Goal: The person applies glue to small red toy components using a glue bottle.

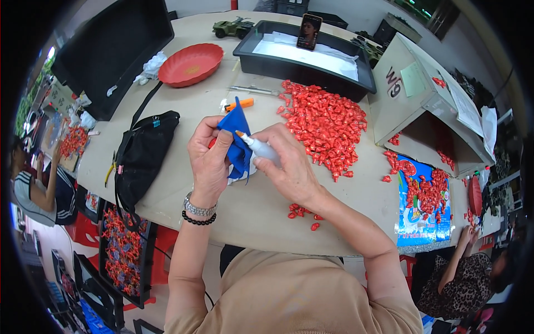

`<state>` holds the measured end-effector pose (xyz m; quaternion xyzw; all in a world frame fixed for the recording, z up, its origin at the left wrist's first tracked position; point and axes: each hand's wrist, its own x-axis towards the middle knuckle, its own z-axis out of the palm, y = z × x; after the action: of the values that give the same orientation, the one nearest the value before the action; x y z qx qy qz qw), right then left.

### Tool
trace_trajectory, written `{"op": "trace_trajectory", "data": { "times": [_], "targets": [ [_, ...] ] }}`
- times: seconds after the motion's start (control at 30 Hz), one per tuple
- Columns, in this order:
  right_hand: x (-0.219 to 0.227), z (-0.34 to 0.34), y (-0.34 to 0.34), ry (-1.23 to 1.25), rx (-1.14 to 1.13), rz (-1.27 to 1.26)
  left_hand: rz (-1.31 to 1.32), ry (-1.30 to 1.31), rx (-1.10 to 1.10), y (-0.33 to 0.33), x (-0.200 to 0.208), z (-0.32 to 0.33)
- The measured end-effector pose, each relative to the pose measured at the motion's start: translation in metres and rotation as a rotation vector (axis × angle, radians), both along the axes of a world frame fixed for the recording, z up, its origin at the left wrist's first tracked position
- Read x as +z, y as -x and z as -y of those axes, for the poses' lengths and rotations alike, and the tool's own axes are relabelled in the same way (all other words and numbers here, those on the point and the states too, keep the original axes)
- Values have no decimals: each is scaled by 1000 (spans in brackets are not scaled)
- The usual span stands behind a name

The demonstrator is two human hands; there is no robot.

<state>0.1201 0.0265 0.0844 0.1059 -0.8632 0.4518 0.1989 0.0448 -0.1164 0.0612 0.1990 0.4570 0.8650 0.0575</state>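
Note:
My left hand is closed around a folded blue cloth, held up over the near part of the table. A bit of red shows between its fingers, probably a small red piece, mostly hidden. Between the fingers of my right hand is a white pen-like squeeze bottle with a brownish tip. That tip points up and left, right by the cloth. A little white material peeks out under the cloth. Beyond my right hand lies a large heap of small glossy red pieces; several more loose red pieces lie nearer.
An orange utility knife and a slim metal tool lie ahead. Behind are a red scalloped dish and a black tray with a propped phone. A black bag sits left; an open-fronted box stands right.

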Motion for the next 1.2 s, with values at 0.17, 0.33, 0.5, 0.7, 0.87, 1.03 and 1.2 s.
{"op": "trace_trajectory", "data": {
  "times": [0.17, 0.33, 0.5, 0.7, 0.87, 1.03, 1.2],
  "targets": [
    [-1, -2, -4, 28, 35, -12, -84, 42, 51, -1, 1, 1],
    [-2, -3, -5, 45, 45, 16, -72, 50, 83, -4, 6, -1],
    [-1, -1, -6, 61, 45, 40, -70, 31, 116, -4, 2, -3],
    [3, -1, -8, 31, 43, 67, -11, -31, 175, -9, 2, -12],
    [-13, -12, -12, -32, 0, 51, 70, -93, 291, 4, 10, -8],
    [-18, -25, -20, 323, -35, 280, -112, 171, 468, 36, -21, 17],
    [-29, -47, -29, 578, -63, 389, -413, 1047, 714, 59, -22, 33]
  ]
}}
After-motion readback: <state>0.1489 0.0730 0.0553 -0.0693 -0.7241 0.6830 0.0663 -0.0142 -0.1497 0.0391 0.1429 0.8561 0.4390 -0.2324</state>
